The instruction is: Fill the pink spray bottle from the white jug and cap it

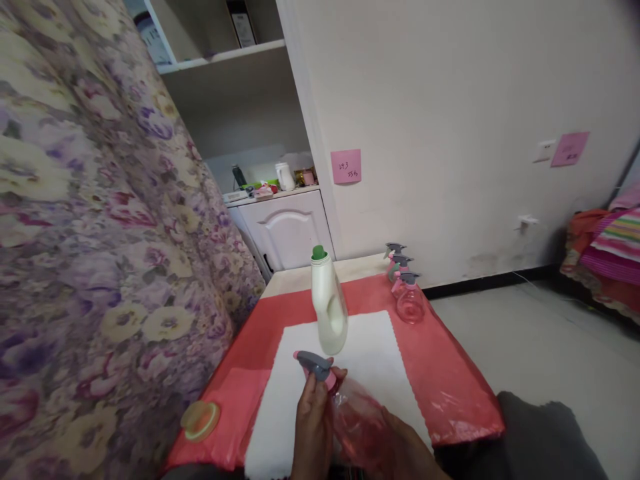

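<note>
A clear pink spray bottle [357,420] with a grey and pink trigger head [315,364] is held tilted above the front of a white cloth [285,373]. My left hand [314,420] is closed around its neck, just under the trigger head. Around the lower body of the bottle, my right hand [407,443] grips from the right side. Beyond them a pale detergent jug [327,300] with a green top [319,253] stands upright on the cloth.
Several more spray bottles [410,303] stand in a row at the table's back right. A round yellowish lid or dish [200,420] sits at the left edge of the red table cover [450,373]. A floral curtain [125,267] hangs close on the left.
</note>
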`<state>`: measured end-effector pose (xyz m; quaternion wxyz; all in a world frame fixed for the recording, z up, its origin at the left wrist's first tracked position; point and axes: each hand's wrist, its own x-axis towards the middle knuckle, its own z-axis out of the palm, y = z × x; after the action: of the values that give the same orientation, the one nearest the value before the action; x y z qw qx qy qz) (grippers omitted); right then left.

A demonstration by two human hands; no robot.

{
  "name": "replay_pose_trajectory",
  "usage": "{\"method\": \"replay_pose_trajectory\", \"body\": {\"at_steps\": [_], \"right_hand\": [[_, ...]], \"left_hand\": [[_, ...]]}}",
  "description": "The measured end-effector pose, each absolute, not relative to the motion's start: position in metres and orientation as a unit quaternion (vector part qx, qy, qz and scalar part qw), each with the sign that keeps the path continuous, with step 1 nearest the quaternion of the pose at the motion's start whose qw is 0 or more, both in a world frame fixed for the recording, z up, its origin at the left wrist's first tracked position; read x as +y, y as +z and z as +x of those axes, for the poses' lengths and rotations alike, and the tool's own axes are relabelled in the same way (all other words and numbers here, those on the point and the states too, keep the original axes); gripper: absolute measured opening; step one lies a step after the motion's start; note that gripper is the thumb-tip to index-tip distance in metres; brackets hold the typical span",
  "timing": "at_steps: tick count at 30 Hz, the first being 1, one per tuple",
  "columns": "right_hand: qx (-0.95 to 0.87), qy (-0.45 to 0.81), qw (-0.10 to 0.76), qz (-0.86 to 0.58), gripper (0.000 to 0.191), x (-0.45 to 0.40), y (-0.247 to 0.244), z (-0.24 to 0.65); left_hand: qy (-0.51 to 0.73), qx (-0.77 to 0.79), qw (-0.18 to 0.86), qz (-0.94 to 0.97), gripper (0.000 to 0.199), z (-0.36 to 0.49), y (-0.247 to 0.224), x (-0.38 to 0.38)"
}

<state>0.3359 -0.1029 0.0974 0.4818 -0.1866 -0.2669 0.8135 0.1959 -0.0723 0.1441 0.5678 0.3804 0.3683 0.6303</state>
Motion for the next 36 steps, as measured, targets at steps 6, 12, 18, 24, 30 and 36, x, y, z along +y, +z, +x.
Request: {"method": "replay_pose_trajectory", "body": {"at_steps": [6, 12, 18, 24, 30, 36], "right_hand": [[-0.204, 0.856, 0.441, -0.175, 0.056, -0.101, 0.082, 0.329], [-0.161, 0.864, 0.446, -0.171, 0.062, -0.098, 0.072, 0.326], [-0.157, 0.872, 0.426, -0.182, 0.065, -0.101, 0.072, 0.329], [-0.149, 0.867, 0.452, -0.148, 0.069, -0.097, 0.073, 0.320], [-0.154, 0.856, 0.475, -0.136, 0.061, -0.095, 0.074, 0.319], [-0.150, 0.866, 0.456, -0.138, 0.074, -0.096, 0.074, 0.323]], "left_hand": [[0.647, 0.356, 0.566, 0.366, 0.038, 0.196, 0.141, -0.071], [0.646, 0.367, 0.566, 0.358, 0.035, 0.196, 0.144, -0.068], [0.634, 0.369, 0.573, 0.364, 0.034, 0.199, 0.143, -0.069], [0.619, 0.371, 0.585, 0.371, 0.033, 0.200, 0.137, -0.070], [0.597, 0.367, 0.605, 0.378, 0.032, 0.204, 0.137, -0.070], [0.606, 0.388, 0.594, 0.359, 0.041, 0.204, 0.141, -0.072]]}}
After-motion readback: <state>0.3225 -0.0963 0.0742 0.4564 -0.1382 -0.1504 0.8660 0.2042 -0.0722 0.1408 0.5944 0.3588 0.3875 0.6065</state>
